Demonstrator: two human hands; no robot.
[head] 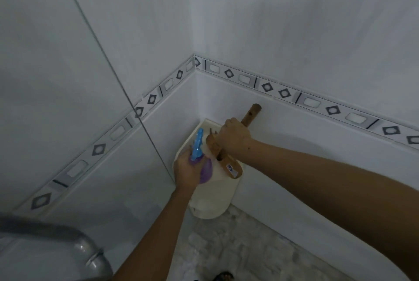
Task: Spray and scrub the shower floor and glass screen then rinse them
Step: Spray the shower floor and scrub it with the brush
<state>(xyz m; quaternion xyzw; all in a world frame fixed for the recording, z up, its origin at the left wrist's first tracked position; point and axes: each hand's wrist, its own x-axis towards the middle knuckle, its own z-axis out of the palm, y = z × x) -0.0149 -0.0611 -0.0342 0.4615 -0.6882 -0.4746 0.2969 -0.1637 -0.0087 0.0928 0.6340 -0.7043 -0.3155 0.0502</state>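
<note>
Walls (pixel 294 31) are closing in the shelf (pixel 210 208) from 10 to 3 o'clock. The screen (pixel 68 99) is standing at 9. The bottle (pixel 205 170) and brush (pixel 231 167) are crowding its top. Floor (pixel 238 246) is lying open at 5 to 6 o'clock.

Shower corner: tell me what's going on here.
A person has both hands at a cream corner shelf in the tiled corner. The left hand grips a purple spray bottle with a blue trigger. The right hand grips a wooden-handled brush. Whether the tools are being picked up or put back cannot be told.
</note>
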